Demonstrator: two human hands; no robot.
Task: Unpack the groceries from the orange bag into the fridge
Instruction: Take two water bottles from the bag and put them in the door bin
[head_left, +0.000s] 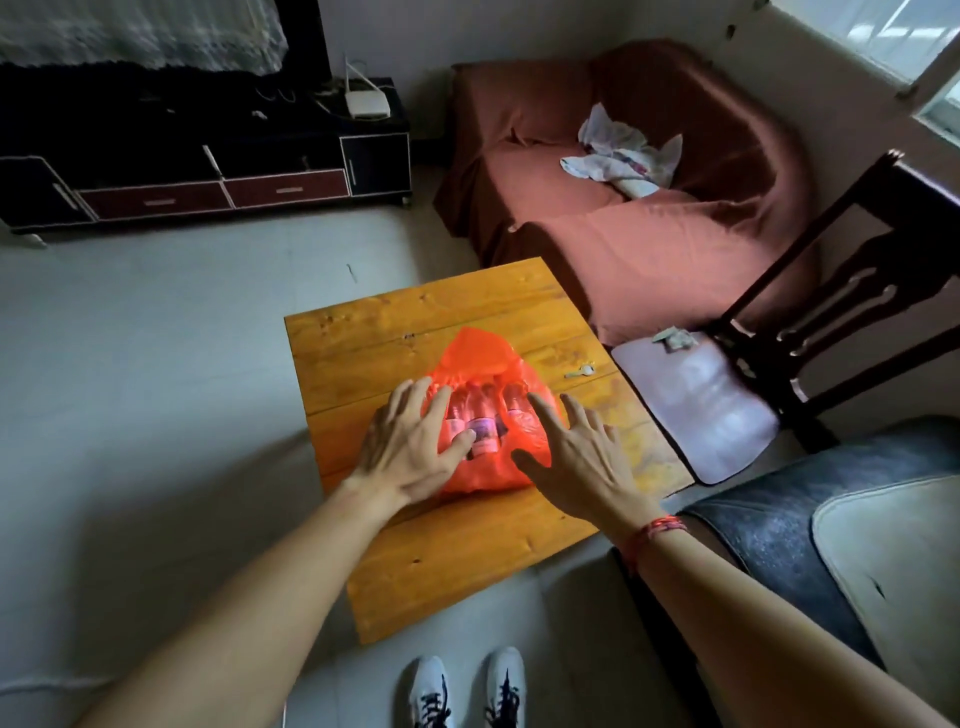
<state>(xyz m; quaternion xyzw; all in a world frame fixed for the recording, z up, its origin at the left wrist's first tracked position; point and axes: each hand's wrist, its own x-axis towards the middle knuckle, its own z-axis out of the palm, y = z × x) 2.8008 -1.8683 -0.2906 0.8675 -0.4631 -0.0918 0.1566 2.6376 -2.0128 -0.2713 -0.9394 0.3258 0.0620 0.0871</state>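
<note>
Closest to me are my white sneakers (431, 688) on a pale grey floor (156, 415). Just past them is a small orange-stained wooden table (467, 571). A grey seat with a whitish cushion (883, 561) sits off to the right.

Both hands are out over the table with fingers straight and spread, not gripping anything. My left hand (410, 447) lies on the left side of the orange bag (483, 353), with the thumb across a bottle through the plastic. My right hand (582, 462), red string bracelet (657, 530) on the wrist, is on the bag's right side. Can't tell how hard it's actually touching.

The bag sits mid-table between the two hands, its top bunched and pointing away from me. Inside you can see several small bottles (480, 426) with pinkish labels, lying side by side.

Just past the right hand there's a small key (581, 370) on the table. To the right is a dark wooden chair (831, 312) with a pale seat pad. Further back is a sofa under a rust-red cover (649, 249) with a crumpled white cloth (623, 156) on it. At far left a dark TV cabinet (208, 171) carries a white router (368, 103).
</note>
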